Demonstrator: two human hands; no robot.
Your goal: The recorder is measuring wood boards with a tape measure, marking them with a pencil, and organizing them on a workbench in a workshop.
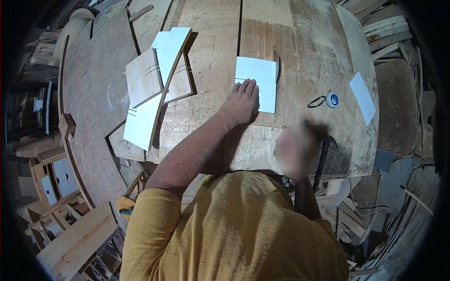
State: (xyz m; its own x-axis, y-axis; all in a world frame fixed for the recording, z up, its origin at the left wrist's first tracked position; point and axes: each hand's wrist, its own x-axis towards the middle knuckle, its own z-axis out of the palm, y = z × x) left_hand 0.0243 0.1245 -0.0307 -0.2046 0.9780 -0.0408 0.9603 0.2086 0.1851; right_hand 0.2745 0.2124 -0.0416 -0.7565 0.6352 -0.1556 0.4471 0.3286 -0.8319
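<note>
My left hand [241,100] lies palm down on a small white rectangular panel [262,70], its fingers stretched out and touching the surface. Short dark pencil lines run beside the fingertips, and a thin curved brown strip shows at the panel's right edge. Near the front edge of the workbench is my right hand [296,152], so smeared that its fingers cannot be made out; whether it holds anything is hidden. Just right of it rests a black tool with a hooked head [324,157], which looks like a hammer. A round white-and-blue tape measure [332,99] with a black wrist loop sits beyond it.
On the workbench [211,47], white panels [143,124] and bare wooden boards [140,77] lie crossed at the left. Another white piece [362,98] is near the right edge. Stacked wood offcuts [386,35] stand beyond at right; a wooden cabinet [56,180] stands at lower left.
</note>
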